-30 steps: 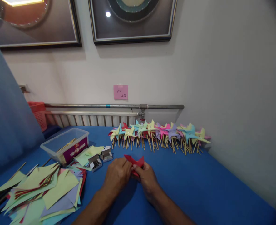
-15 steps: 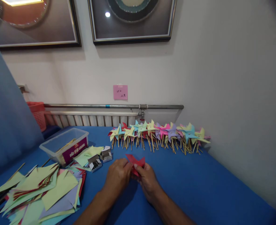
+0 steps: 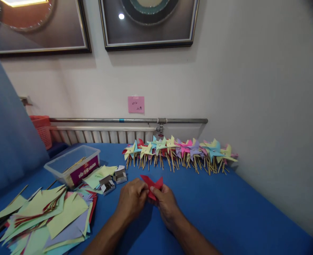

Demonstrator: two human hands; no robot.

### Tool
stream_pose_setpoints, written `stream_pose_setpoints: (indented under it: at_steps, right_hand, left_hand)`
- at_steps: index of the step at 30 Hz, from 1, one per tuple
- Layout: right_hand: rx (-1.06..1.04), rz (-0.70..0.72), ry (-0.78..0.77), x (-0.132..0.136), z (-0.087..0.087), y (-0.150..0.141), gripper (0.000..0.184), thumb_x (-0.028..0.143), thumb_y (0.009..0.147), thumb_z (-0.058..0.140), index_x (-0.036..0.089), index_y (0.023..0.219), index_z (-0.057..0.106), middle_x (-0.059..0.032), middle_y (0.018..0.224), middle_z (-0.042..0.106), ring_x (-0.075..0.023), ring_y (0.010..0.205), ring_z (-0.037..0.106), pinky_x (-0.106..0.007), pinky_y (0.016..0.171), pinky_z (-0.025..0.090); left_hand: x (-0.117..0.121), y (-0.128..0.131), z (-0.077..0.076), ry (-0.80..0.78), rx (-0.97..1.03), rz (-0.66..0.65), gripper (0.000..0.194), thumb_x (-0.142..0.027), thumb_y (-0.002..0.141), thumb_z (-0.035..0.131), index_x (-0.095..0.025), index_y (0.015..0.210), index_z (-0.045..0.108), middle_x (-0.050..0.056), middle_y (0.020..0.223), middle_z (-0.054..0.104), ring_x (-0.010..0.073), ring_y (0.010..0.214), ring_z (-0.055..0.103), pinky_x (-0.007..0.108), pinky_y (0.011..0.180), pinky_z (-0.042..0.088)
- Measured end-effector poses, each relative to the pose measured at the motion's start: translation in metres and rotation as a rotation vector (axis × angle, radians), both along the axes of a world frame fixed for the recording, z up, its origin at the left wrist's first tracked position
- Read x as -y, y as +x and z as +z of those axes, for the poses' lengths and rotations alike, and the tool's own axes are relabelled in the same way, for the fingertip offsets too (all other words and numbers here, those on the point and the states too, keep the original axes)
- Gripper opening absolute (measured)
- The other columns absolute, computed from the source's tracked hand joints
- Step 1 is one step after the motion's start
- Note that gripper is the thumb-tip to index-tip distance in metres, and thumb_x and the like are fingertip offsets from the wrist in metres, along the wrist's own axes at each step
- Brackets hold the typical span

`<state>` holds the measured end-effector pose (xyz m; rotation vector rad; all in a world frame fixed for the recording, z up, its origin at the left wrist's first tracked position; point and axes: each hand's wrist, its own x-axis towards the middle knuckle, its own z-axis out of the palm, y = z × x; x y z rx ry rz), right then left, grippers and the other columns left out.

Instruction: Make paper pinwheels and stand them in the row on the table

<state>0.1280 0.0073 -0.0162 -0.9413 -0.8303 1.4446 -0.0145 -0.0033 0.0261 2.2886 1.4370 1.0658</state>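
Observation:
A red paper pinwheel (image 3: 152, 186) with folded, pointed blades is held above the blue tabletop, between both hands. My right hand (image 3: 166, 202) pinches it near its middle, thumb on top. My left hand (image 3: 134, 196) is closed at the paper's left edge, fingers curled; how much paper lies inside them is hidden. Left of my hands stand two small open boxes; the nearer box (image 3: 107, 185) holds small dark metal pieces, while the contents of the other box (image 3: 120, 175) cannot be made out.
Finished-looking pinwheels (image 3: 183, 150) on sticks lie in a long row at the back. A clear plastic tub (image 3: 74, 161) holds wooden sticks. Loose coloured paper sheets (image 3: 47, 216) are heaped at the left on the blue table (image 3: 220, 212). Behind runs a metal pipe (image 3: 98, 120).
The red paper has shifted slightly left and its blades look a little more spread. My left hand has moved slightly left; the right keeps its pinch.

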Motion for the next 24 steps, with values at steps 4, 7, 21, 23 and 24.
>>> stream_pose_setpoints:
  at_steps: [4,7,21,23,24]
  right_hand:
    - [0.059,-0.064,0.006,-0.004,-0.003,0.001,0.028,0.035,0.064,0.083,0.020,0.084,0.069,-0.0041,0.079,0.075,-0.0208,0.069,0.069,-0.032,0.065,0.057]
    - [0.093,-0.086,0.037,-0.004,-0.002,0.001,0.024,0.033,0.065,0.081,0.020,0.082,0.068,-0.0027,0.075,0.072,-0.0200,0.067,0.067,-0.030,0.063,0.055]
    - [0.053,-0.078,0.047,-0.002,0.003,0.001,0.030,0.040,0.067,0.081,0.021,0.086,0.067,-0.0033,0.078,0.073,-0.0202,0.068,0.067,-0.031,0.065,0.056]
    - [0.075,-0.059,0.064,-0.001,0.003,0.000,0.030,0.040,0.067,0.081,0.021,0.087,0.068,-0.0035,0.081,0.074,-0.0208,0.072,0.068,-0.031,0.067,0.056]
    - [0.083,-0.058,0.069,0.000,0.003,0.000,0.030,0.040,0.067,0.081,0.021,0.086,0.068,-0.0033,0.080,0.074,-0.0207,0.072,0.068,-0.031,0.067,0.056]
  left_hand:
    - [-0.001,0.000,0.004,-0.029,0.127,-0.025,0.016,-0.014,0.083,0.058,-0.020,0.072,0.069,0.002,0.075,0.064,0.0169,0.075,0.060,0.028,0.071,0.040]
    - [-0.001,0.001,0.006,-0.120,0.321,-0.053,0.015,-0.018,0.082,0.060,-0.019,0.069,0.068,0.002,0.076,0.061,0.0161,0.076,0.060,0.028,0.072,0.042]
    - [-0.011,0.009,-0.006,-0.424,0.786,-0.045,0.011,-0.026,0.066,0.071,-0.016,0.061,0.069,0.009,0.102,0.067,0.0217,0.093,0.065,0.032,0.081,0.050]
    - [-0.010,0.012,-0.007,-0.409,0.769,-0.089,0.011,-0.026,0.067,0.071,-0.016,0.061,0.068,0.007,0.094,0.065,0.0187,0.085,0.063,0.028,0.073,0.051]
    - [-0.010,0.012,-0.007,-0.397,0.748,-0.094,0.011,-0.025,0.067,0.070,-0.016,0.061,0.067,0.006,0.094,0.065,0.0179,0.083,0.063,0.027,0.070,0.050]
